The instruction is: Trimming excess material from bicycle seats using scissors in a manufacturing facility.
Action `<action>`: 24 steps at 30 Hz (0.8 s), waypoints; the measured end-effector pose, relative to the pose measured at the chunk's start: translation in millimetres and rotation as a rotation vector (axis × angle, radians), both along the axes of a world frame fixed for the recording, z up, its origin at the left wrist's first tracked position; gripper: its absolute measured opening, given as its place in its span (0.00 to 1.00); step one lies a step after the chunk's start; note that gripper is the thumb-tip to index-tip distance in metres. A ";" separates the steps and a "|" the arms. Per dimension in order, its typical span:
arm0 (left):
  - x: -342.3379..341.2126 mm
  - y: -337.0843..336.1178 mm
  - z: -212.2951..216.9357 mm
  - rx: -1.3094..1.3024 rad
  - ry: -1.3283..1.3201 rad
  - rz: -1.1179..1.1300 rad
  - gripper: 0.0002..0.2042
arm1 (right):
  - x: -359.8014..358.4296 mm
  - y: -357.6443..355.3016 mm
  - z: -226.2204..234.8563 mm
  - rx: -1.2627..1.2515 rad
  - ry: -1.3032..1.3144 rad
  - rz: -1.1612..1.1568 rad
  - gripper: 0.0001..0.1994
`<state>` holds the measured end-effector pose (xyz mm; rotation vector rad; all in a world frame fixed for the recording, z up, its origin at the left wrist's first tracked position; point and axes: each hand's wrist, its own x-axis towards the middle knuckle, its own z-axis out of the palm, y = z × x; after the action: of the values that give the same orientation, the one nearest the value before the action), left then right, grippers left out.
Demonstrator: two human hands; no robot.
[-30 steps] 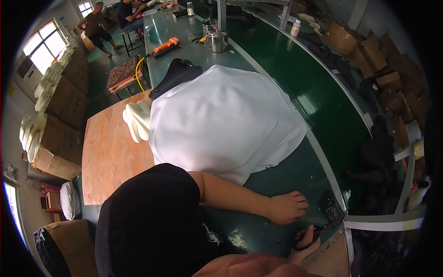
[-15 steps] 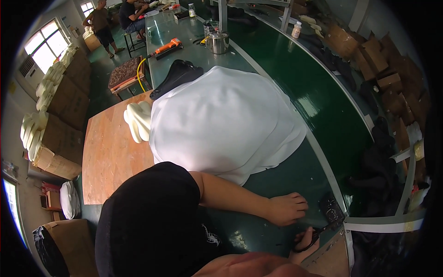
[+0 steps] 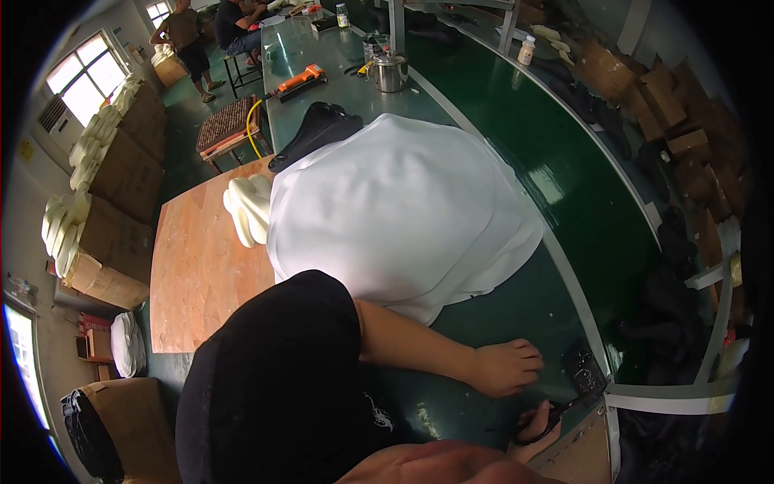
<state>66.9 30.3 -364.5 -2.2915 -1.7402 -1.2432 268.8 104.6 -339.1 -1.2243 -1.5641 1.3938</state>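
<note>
My left hand point(image 3: 504, 367) lies flat on the green table point(image 3: 484, 323), palm down and holding nothing, just below a big white cloth-covered heap point(image 3: 403, 226). My right hand point(image 3: 534, 426) is at the table's near edge, fingers through the black handles of a pair of scissors point(image 3: 564, 410). The blades point toward a small dark patterned piece point(image 3: 582, 367) to the right of my left hand. My black sleeve point(image 3: 274, 387) fills the lower left.
White moulded pieces point(image 3: 248, 208) and a black item point(image 3: 318, 133) lie beside the heap. Farther along the table are an orange tool point(image 3: 300, 79), a metal pot point(image 3: 389, 71) and a bottle point(image 3: 528, 50). A wooden board point(image 3: 197, 266), cardboard boxes point(image 3: 121, 177) and two people point(image 3: 205, 28) are on the left.
</note>
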 end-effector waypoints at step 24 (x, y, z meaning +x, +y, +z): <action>-1.7 -3.0 1.7 -0.053 -0.020 -0.027 0.17 | -2.2 -1.7 -0.7 -0.018 0.025 -0.026 0.11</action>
<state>65.2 27.3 -362.8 -2.3471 -1.7750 -1.2439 266.7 102.8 -339.8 -1.2288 -1.5169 1.4044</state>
